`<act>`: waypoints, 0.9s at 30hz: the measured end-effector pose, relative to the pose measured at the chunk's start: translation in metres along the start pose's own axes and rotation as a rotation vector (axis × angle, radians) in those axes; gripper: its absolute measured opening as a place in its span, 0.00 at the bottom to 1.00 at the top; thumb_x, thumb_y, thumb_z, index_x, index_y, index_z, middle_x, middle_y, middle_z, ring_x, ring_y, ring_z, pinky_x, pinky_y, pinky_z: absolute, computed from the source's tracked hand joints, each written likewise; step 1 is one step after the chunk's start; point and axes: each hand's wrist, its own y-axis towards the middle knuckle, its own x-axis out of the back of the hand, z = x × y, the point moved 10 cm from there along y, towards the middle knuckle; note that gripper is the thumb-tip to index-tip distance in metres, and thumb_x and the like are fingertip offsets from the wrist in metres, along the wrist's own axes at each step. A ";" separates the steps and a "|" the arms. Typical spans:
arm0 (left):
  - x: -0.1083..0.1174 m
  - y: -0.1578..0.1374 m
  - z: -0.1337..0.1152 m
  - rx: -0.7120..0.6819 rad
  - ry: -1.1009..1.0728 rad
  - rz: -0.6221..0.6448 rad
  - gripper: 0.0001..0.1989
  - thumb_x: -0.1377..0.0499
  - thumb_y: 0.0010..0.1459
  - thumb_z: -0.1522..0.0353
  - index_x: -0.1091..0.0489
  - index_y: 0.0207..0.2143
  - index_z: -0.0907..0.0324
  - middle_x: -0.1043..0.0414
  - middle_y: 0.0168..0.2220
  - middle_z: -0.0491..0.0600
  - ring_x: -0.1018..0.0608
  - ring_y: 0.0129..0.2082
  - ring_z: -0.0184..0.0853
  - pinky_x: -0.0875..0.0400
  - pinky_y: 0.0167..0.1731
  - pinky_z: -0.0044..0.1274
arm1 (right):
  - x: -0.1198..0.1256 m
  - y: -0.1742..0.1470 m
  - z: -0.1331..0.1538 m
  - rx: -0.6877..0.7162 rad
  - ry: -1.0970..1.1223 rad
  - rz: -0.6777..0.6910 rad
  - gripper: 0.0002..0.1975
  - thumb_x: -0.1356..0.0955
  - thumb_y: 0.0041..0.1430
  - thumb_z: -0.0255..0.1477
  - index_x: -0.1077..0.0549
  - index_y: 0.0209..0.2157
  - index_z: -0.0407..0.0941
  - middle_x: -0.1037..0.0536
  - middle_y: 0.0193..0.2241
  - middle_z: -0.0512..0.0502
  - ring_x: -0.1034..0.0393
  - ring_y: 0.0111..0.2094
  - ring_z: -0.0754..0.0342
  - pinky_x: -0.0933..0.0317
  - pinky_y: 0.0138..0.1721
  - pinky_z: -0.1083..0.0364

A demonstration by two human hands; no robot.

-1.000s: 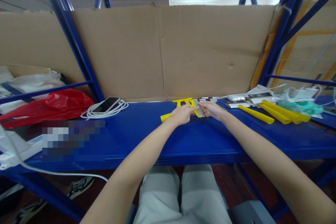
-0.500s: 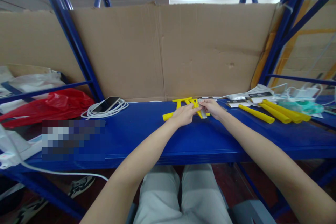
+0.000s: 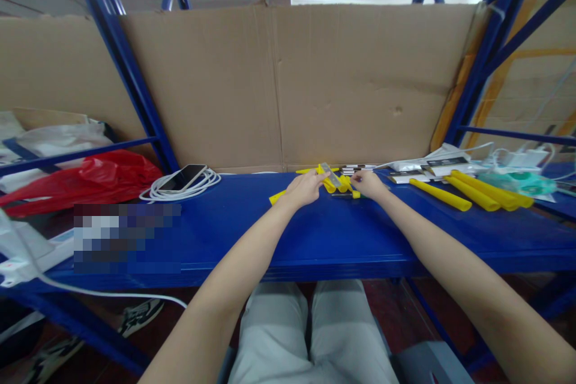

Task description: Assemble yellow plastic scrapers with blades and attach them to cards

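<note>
My left hand [image 3: 308,188] is closed on a yellow plastic scraper-like head, with a flat greyish, see-through strip [image 3: 332,176] slanting across it. To its right, my right hand [image 3: 369,185] is pinched close beside the yellow parts [image 3: 344,184]; whatever lies between its fingertips is too small to make out. A yellow handle end [image 3: 276,197] pokes out to the left from under my left hand. Just below the fingers lies a thin dark rod with a yellow end [image 3: 356,194]. Small black-and-white striped pieces [image 3: 357,168] rest behind my right hand.
Several yellow tapered handles [image 3: 441,195] lie at right, near small white packets [image 3: 445,167] and a green plastic bag [image 3: 515,181]. A phone [image 3: 182,179] on a coiled white cable and a red bag [image 3: 90,177] are at left. Cardboard [image 3: 216,90] walls the back of the blue table [image 3: 216,234].
My hands have moved apart, the left one shifting slightly left. The greyish strip has tilted and risen with the left hand, and the right hand has come off it.
</note>
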 end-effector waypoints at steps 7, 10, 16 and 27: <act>-0.003 0.001 0.005 0.024 -0.002 0.010 0.22 0.53 0.62 0.69 0.40 0.59 0.53 0.32 0.47 0.53 0.27 0.46 0.38 0.34 0.45 0.27 | 0.007 -0.002 -0.020 -0.138 -0.306 0.052 0.14 0.38 0.54 0.25 0.22 0.35 0.46 0.23 0.43 0.40 0.32 0.48 0.42 0.40 0.46 0.45; -0.004 0.002 0.003 0.014 -0.027 0.009 0.22 0.53 0.62 0.69 0.40 0.59 0.53 0.31 0.47 0.54 0.27 0.46 0.38 0.34 0.45 0.27 | 0.005 0.001 -0.034 -0.189 -0.288 0.101 0.14 0.38 0.54 0.28 0.22 0.38 0.48 0.24 0.44 0.41 0.32 0.49 0.42 0.40 0.47 0.44; -0.012 0.002 0.001 -0.004 -0.087 0.047 0.21 0.50 0.60 0.68 0.36 0.56 0.56 0.29 0.46 0.54 0.26 0.46 0.38 0.33 0.46 0.26 | -0.003 0.006 -0.040 -0.214 -0.286 0.190 0.14 0.35 0.53 0.33 0.22 0.41 0.50 0.25 0.46 0.43 0.34 0.50 0.42 0.42 0.49 0.44; -0.013 0.002 -0.002 -0.053 -0.116 0.032 0.22 0.49 0.59 0.69 0.37 0.56 0.57 0.28 0.46 0.53 0.26 0.44 0.36 0.33 0.45 0.25 | -0.008 0.015 -0.027 -0.095 -0.396 0.194 0.12 0.32 0.50 0.35 0.22 0.35 0.46 0.24 0.43 0.38 0.34 0.49 0.42 0.43 0.48 0.43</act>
